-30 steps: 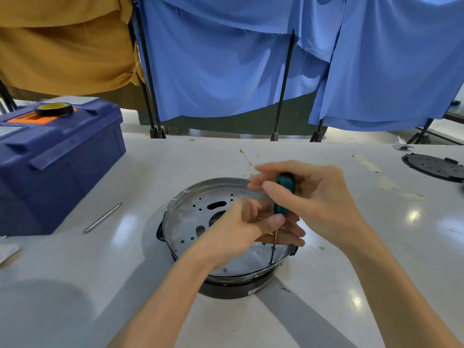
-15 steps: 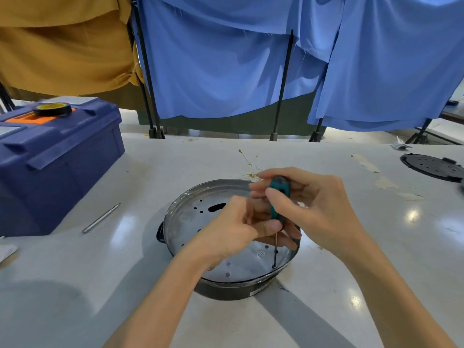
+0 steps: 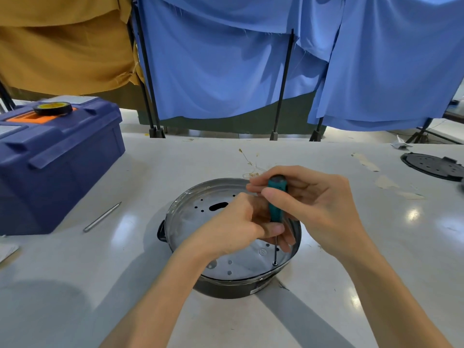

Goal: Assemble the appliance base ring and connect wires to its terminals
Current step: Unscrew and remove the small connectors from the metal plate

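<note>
While the base ring (image 3: 190, 217) sits mid-table near us, we see little change from a second ago: our right hand (image 3: 311, 209) stays clamped on the teal screwdriver (image 3: 276, 199), fingers shifted slightly as if turning, tip still planted on the screw (image 3: 275, 263) at the ring's near-right rim. Our left hand (image 3: 236, 232) stays closed around the shaft, so we judge fastening continues.

probably a workshop or assembly bench: white worktable (image 3: 326, 310), blue toolbox (image 3: 55, 159), cloth screens on stands (image 3: 226, 66), spare black part (image 3: 433, 166).
</note>
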Demonstrator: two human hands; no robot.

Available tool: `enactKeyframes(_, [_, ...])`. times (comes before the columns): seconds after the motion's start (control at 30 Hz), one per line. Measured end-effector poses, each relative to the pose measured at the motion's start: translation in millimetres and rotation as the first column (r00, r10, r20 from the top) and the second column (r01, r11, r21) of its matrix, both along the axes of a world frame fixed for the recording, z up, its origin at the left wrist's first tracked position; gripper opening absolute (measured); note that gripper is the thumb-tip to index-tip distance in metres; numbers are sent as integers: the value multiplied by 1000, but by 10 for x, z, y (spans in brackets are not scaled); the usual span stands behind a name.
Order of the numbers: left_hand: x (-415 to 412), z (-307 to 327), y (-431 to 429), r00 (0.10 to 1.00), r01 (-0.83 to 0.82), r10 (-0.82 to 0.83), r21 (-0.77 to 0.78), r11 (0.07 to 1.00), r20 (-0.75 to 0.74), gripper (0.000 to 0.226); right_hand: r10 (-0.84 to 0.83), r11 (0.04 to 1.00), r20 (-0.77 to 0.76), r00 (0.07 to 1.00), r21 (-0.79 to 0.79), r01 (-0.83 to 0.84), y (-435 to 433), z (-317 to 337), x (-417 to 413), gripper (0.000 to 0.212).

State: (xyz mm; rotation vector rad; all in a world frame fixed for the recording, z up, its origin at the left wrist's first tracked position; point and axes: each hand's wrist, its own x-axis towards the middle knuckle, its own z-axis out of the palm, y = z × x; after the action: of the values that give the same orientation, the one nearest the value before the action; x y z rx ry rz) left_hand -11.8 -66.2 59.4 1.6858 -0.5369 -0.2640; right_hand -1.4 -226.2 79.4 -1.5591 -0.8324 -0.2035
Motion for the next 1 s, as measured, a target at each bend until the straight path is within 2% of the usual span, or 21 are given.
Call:
enactKeyframes(0.1, [-32,27,-61,999,-12,9,74,997,45,5,-79,996,-11,997,50,80,-11,9,-7,20])
enactKeyframes(0.23, [-71,36,-149,999,26,-28,63,998,26,12,-361,932,99,927,32,360,15,-28,-42,24])
enactKeyframes(0.3, [-69,56,-153,998,62,-63,74,995,16,14,-416,909,116,902,16,417,23,-33,-58,33])
enactKeyframes(0.37, [-66,82,-127,996,86,-87,82,993,12,15,-293,956,77,953,1,294,-11,-3,-55,28])
enactKeyframes(0.43, [-66,85,-84,996,84,-84,75,994,-5,20,-56,998,12,998,-5,56,-51,18,-48,15])
enactKeyframes(0.5, [-72,71,-59,995,91,-91,26,995,-28,12,-12,1000,-5,1000,-11,12,-62,15,-35,15])
enactKeyframes(0.53, [-78,59,-62,997,79,-79,7,997,-26,5,-66,998,6,998,-7,66,-50,13,-29,13])
enactKeyframes(0.6, [-86,9,-88,1000,13,-13,-1,1000,-3,14,-248,969,53,967,-3,248,3,-5,-21,18])
enactKeyframes(0.67, [-84,-23,-120,1000,-13,13,-12,1000,-5,15,-434,901,102,895,15,434,60,-27,-23,29])
enactKeyframes(0.73, [-62,-17,-127,1000,5,-5,16,1000,2,13,-523,851,131,842,23,525,79,-57,-13,36])
enactKeyframes(0.8, [-42,13,-108,1000,27,-27,51,998,-1,13,-457,888,110,882,-1,460,38,-86,-10,32])
enactKeyframes(0.9, [-45,29,-76,999,46,-44,46,998,-29,16,-184,983,18,983,19,184,-59,-99,-38,18])
enactKeyframes(0.93, [-49,30,-68,998,49,-47,44,998,-37,17,-150,988,5,989,35,150,-78,-88,-47,16])
enactKeyframes(1.0, [-52,12,-52,998,40,-38,39,998,-41,13,-197,980,22,980,37,196,-75,-83,-44,6])
